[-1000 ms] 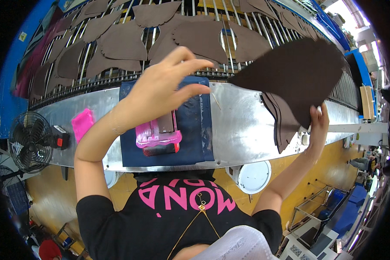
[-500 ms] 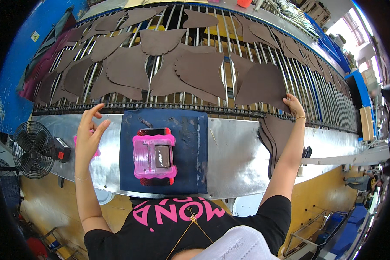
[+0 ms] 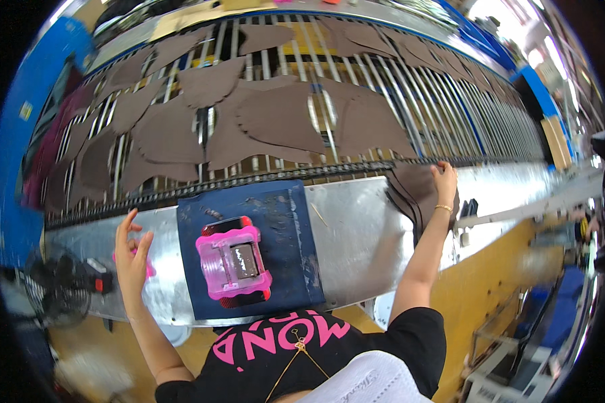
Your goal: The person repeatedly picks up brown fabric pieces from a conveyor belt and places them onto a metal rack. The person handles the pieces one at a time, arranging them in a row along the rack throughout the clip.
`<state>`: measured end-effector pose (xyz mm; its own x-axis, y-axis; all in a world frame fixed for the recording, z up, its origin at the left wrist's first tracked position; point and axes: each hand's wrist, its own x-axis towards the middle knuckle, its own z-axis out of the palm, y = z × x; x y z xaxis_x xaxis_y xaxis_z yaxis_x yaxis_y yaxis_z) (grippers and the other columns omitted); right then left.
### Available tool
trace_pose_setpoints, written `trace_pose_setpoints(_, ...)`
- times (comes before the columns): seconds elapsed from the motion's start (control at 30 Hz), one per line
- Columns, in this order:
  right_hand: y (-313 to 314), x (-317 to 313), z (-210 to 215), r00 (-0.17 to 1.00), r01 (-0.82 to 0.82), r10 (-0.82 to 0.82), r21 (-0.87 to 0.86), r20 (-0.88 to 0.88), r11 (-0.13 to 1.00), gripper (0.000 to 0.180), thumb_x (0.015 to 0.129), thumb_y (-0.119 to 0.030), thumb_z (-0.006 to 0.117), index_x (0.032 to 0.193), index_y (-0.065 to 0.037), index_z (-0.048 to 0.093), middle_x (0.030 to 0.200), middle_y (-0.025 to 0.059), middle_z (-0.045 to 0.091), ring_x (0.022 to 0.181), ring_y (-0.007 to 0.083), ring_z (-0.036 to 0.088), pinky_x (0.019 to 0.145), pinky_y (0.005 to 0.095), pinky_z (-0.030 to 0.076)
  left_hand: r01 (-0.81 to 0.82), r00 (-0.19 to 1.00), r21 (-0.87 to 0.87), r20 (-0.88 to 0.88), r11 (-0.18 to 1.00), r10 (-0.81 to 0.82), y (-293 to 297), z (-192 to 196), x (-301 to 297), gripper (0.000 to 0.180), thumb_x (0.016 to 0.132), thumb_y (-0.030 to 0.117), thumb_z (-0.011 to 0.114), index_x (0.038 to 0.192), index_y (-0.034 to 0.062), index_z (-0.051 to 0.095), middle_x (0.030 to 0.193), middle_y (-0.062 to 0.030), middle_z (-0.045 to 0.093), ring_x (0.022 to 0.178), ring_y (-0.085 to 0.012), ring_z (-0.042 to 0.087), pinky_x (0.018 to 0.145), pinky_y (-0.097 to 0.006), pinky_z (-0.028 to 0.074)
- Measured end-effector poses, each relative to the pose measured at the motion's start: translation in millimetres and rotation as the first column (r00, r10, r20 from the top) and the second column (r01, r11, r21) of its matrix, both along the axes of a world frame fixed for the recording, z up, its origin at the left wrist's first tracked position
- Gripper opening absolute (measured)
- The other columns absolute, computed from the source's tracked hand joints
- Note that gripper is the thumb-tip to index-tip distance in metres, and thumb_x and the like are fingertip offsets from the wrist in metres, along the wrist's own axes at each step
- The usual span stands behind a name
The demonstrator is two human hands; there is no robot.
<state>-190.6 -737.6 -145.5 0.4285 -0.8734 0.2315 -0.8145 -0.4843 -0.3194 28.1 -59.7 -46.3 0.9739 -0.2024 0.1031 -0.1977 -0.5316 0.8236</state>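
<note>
At the right of the metal bench, my right hand (image 3: pixel 444 185) has its fingers curled on the far edge of brown sheet pieces (image 3: pixel 413 188) lying in an overlapping stack. My left hand (image 3: pixel 133 252) hovers over the bench's left part, fingers apart and holding nothing. Behind it a small pink thing (image 3: pixel 150 270) is partly hidden. Between my hands, a pink wavy-edged plastic device (image 3: pixel 215 269) with a brown block or roll (image 3: pixel 244 260) in it sits on a dark blue mat (image 3: pixel 296 269).
Beyond the bench (image 3: pixel 353 248) runs a rack of metal rods (image 3: pixel 444 127), edged by a chain (image 3: pixel 249 180). Many brown cut pieces (image 3: pixel 275 121) lie on it, some scalloped. A black fan (image 3: pixel 57 285) stands at left; a pale bar (image 3: pixel 511 211) juts in at right.
My right hand has come back from the rods' near edge to the stack on the bench. The brown piece it touched there has left that spot. The view has shifted; my left hand stays raised.
</note>
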Motion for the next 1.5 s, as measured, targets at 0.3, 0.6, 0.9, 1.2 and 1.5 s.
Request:
trace_pose_setpoints(0.3, 113.3, -108.8, -18.4, 0.798, 0.600, -0.597, 0.017, -0.083, 0.800, 0.062, 0.075, -0.043, 0.074, 0.122, -0.007, 0.055, 0.124, 0.0200, 0.049, 0.113, 0.0398, 0.049, 0.089, 0.0518, 0.046, 0.174, 0.977, -0.094, -0.108, 0.980, -0.184, -28.0, -1.5, 10.8, 0.050, 0.089, 0.009, 0.063, 0.135, 0.0099, 0.046, 0.102, 0.0005, 0.049, 0.059, -0.0009, 0.033, 0.051, -0.016, 0.030)
trace_pose_setpoints(0.6, 94.5, -107.9, -18.6, 0.776, 0.627, -0.631, 0.135, -0.020, 0.767, 0.071, 0.066, -0.035, 0.083, 0.121, -0.001, 0.052, 0.114, 0.0216, 0.060, 0.108, 0.0377, 0.057, 0.089, 0.0462, 0.049, 0.212, 0.973, -0.098, -0.068, 0.972, -0.219, -19.7, -4.9, -1.4, 0.053, 0.086, 0.005, 0.064, 0.136, 0.0110, 0.046, 0.104, -0.0007, 0.049, 0.059, -0.0011, 0.034, 0.052, -0.016, 0.031)
trace_pose_setpoints(0.9, 153.1, -68.2, 65.8, 0.968, 0.143, -0.127, -0.059, 0.217, 0.988, 0.034, 0.097, -0.026, 0.047, 0.123, -0.005, 0.049, 0.108, 0.0293, 0.060, 0.099, 0.0476, 0.056, 0.082, 0.0476, 0.046, 0.315, 0.948, -0.045, 0.064, 0.948, -0.312, -28.5, 16.6, -2.7, 0.055, 0.082, 0.005, 0.067, 0.134, 0.0109, 0.048, 0.108, -0.0046, 0.051, 0.068, -0.0050, 0.046, 0.053, -0.017, 0.036)
trace_pose_setpoints(1.2, 291.1, 33.7, 136.9, 0.430, -0.635, 0.469, -0.111, 0.772, 0.765, 0.039, 0.095, -0.019, 0.056, 0.126, 0.004, 0.048, 0.118, 0.0099, 0.056, 0.107, 0.0168, 0.051, 0.095, 0.0276, 0.037, 0.381, 0.920, -0.435, 0.093, 0.816, -0.380, -98.9, 46.5, -4.9, 0.054, 0.086, 0.013, 0.067, 0.134, 0.0068, 0.045, 0.109, -0.0079, 0.055, 0.084, -0.0113, 0.061, 0.062, -0.023, 0.051)
trace_pose_setpoints(1.5, 380.7, 85.8, 122.5, 0.140, -0.985, 0.678, 0.034, 0.722, 0.167, 0.031, 0.084, -0.010, 0.069, 0.111, -0.001, 0.057, 0.088, 0.0140, 0.069, 0.071, 0.0244, 0.067, 0.063, 0.0310, 0.050, 0.097, 0.995, -0.469, 0.063, 0.878, -0.076, 22.9, 73.6, -20.6, 0.019, 0.088, 0.009, 0.064, 0.103, -0.0009, 0.059, 0.064, -0.0024, 0.060, 0.048, -0.0099, 0.059, 0.043, -0.018, 0.040)
